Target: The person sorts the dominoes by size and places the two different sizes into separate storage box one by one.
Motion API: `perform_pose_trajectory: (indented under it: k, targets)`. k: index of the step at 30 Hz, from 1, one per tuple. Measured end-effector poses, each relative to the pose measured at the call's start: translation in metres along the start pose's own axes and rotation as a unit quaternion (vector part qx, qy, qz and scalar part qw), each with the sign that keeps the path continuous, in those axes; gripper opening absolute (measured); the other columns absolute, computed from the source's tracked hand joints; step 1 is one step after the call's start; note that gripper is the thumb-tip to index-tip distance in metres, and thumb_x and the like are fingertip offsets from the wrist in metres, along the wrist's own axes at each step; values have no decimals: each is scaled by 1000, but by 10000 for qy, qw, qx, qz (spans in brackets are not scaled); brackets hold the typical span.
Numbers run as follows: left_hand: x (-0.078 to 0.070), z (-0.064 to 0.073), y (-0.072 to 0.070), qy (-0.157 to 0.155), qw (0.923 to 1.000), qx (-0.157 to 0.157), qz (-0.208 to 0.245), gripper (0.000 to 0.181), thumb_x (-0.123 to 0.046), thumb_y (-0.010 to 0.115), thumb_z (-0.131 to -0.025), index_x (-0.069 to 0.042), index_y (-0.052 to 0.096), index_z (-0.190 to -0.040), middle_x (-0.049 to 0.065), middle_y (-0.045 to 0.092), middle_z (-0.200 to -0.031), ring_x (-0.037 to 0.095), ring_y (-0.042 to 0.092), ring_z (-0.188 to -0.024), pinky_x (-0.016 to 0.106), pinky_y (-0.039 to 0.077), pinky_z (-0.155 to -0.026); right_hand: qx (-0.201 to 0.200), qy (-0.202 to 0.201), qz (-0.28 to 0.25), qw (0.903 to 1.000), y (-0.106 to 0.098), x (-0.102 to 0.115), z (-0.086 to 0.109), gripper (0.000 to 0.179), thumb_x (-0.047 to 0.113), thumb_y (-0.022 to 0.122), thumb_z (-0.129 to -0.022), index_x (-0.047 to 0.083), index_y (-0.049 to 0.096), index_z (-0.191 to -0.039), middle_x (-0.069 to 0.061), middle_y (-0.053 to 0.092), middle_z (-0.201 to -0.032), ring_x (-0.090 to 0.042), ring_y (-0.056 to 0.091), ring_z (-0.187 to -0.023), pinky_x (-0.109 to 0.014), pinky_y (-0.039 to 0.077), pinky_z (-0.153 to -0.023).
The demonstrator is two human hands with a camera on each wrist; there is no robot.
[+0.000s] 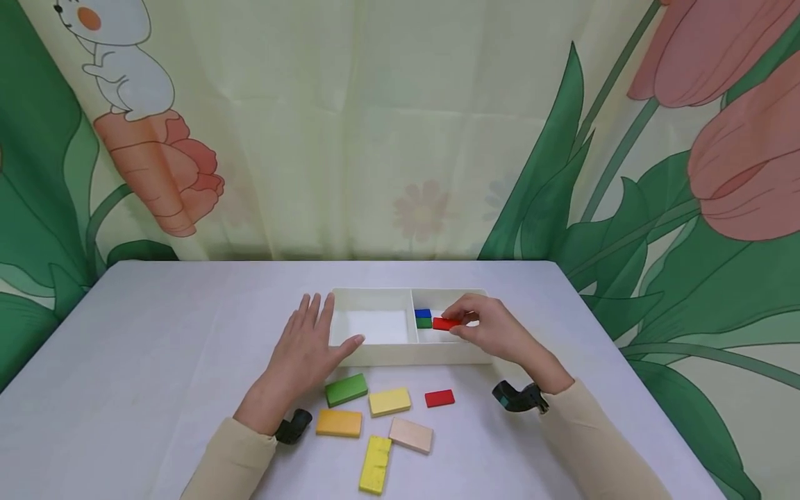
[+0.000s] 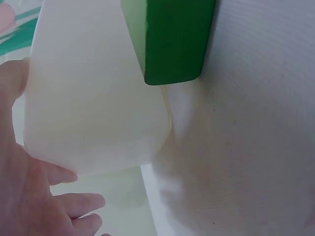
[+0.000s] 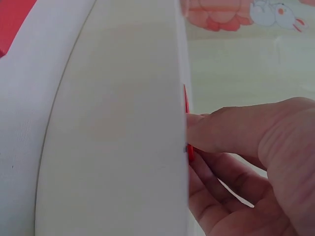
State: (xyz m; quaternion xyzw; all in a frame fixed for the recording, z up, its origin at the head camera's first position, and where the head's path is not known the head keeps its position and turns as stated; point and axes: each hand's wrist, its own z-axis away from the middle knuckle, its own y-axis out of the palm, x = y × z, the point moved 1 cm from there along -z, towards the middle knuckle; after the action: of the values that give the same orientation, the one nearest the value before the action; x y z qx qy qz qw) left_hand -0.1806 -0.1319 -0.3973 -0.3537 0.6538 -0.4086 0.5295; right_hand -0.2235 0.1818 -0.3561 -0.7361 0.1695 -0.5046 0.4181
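Note:
A white two-compartment box (image 1: 400, 355) stands on the table. Inside its right compartment lie a blue block (image 1: 423, 314) and a green block (image 1: 423, 323), side by side against the divider. Between thumb and fingers my right hand (image 1: 494, 330) pinches a red block (image 1: 445, 324) within that compartment, right of the green one. The right wrist view shows only a sliver of this red block (image 3: 191, 154) past the box wall (image 3: 113, 123). My left hand (image 1: 306, 354) has its fingers extended, resting at the box's left end; the left wrist view shows it beside the box's outer wall (image 2: 93, 98).
In front of the box lie a larger green block (image 1: 346, 390), a pale yellow block (image 1: 389, 402), an orange-yellow block (image 1: 339, 423), a bright yellow block (image 1: 375, 465), a beige block (image 1: 411, 435) and another red block (image 1: 440, 398). A printed curtain (image 1: 350, 139) hangs behind the table.

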Motion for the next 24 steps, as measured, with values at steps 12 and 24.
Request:
perform_pose_trajectory:
  k: [12,24]
  targets:
    - [-1,-2,-1,-40,10000,17,-38,96,-63,52,-94,0,17,-157,29,18,-162,44,10,-152,59,15,-123,411,67,-56,9991,12,-9,-20,21,-3,73,-84,4,73,-104,-7,70,-99,-18,63,-88,-36,59,-84]
    - [-2,1,0,22,10000,-44,-32,95,-62,52,-94,1,19,-156,30,20,-161,46,11,-152,59,16,-122,810,179,143,9964,19,-14,-28,20,-3,74,-82,4,73,-101,-6,70,-94,-17,61,-86,-32,57,-80]
